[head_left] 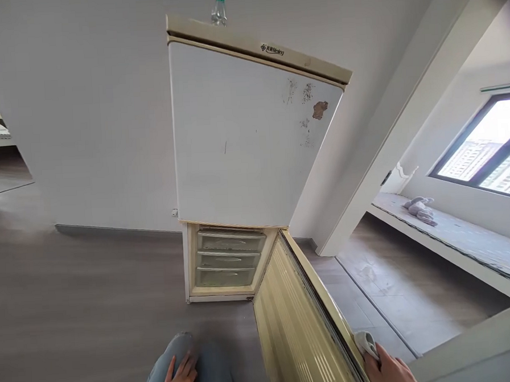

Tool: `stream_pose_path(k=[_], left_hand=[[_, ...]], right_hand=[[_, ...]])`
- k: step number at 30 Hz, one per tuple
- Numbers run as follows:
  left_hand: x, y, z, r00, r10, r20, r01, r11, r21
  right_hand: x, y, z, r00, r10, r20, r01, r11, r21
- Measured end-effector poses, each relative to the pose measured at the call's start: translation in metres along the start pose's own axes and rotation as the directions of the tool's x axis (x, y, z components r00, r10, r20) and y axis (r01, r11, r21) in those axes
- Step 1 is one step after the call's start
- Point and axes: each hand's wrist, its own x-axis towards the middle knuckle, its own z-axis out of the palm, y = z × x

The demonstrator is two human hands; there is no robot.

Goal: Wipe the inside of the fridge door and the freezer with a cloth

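A white two-door fridge (243, 134) stands in front of me with its lower door (305, 325) swung wide to the right. My right hand (388, 369) is closed on a light grey cloth (366, 343), which touches the outer edge of that door. On my knee lies my left hand (179, 380), fingers stretched out and slightly apart, holding nothing. Inside the lower compartment are three translucent drawers (228, 259), all pushed in. The upper door is closed; brown and black marks (320, 110) show near its top right.
A clear bottle (219, 10) with a green top stands on the fridge. A wall socket (174, 213) is to its left. Past a doorway on the right, a plush toy (421, 209) lies on a low bed (466, 237) below a window (483, 145).
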Motion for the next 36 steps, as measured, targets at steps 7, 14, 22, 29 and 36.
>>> stream_pose_path(k=[7, 14, 22, 29, 36], left_hand=[[0.001, -0.025, -0.002, 0.958, -0.221, -0.181, 0.248, 0.959, 0.139], [-0.001, -0.054, -0.003, 0.928, -0.301, -0.221, 0.338, 0.929, 0.151], [-0.014, -0.084, -0.004, 0.875, -0.394, -0.280, 0.440, 0.890, 0.121], [-0.029, -0.103, -0.002, 0.838, -0.469, -0.279, 0.503, 0.862, 0.061], [-0.035, -0.118, -0.004, 0.830, -0.511, -0.225, 0.523, 0.852, -0.006]], right_hand=[[-0.039, -0.060, 0.007, 0.996, 0.051, 0.068, -0.057, 0.995, 0.081], [-0.039, -0.097, 0.023, 0.947, 0.022, 0.322, -0.080, 0.983, 0.168], [-0.045, -0.179, 0.048, 0.934, -0.118, 0.339, 0.071, 0.986, 0.149], [-0.040, -0.243, 0.079, 0.938, -0.173, 0.301, 0.080, 0.952, 0.297], [-0.028, -0.319, 0.096, 0.932, -0.144, 0.332, 0.002, 0.920, 0.392]])
